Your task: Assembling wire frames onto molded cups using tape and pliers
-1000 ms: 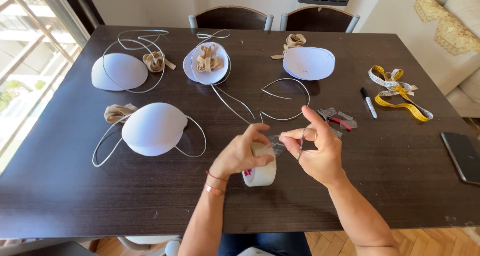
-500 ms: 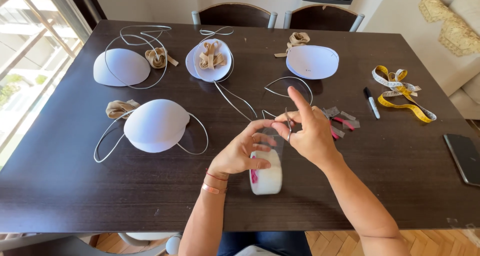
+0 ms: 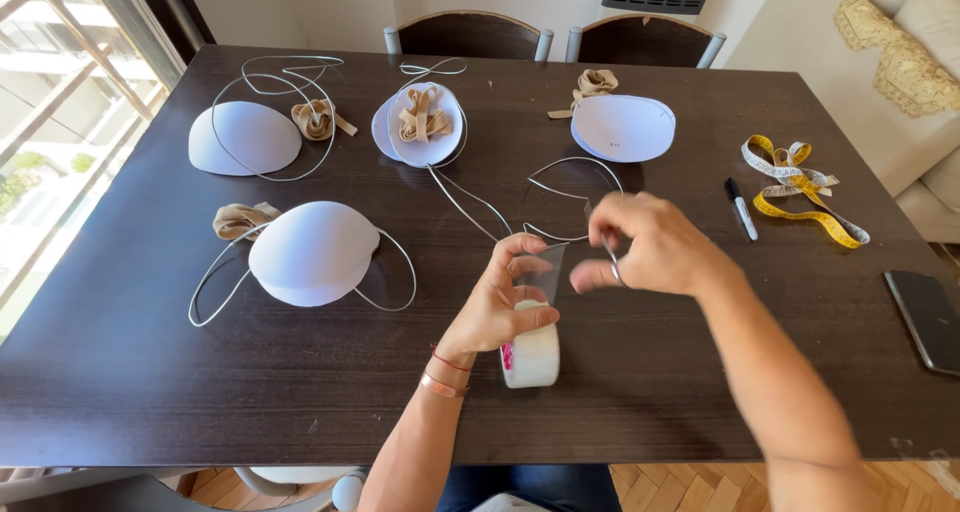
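Right hand (image 3: 645,247) motion-blurred, fingertips indistinct. Tape roll (image 3: 531,351) partly hidden behind left hand (image 3: 505,307). Phone (image 3: 928,319) cut off by right edge. Both forearms cut by bottom edge. Tape measure (image 3: 800,184) markings too small.

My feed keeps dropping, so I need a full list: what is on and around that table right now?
White moulded foam cups: four, across table.
Curved metal wires: several, thin, beside cups.
Beige strap bundles: four, at cups.
Clear tape roll: one, front centre.
Yellow measuring tape: one, right.
Black-and-white marker: one, right.
Dark phone: one, right edge.
Dark wooden table: one.
Chairs: two, far side.
Left hand: holds roll.
Right hand: pinches tape strip.
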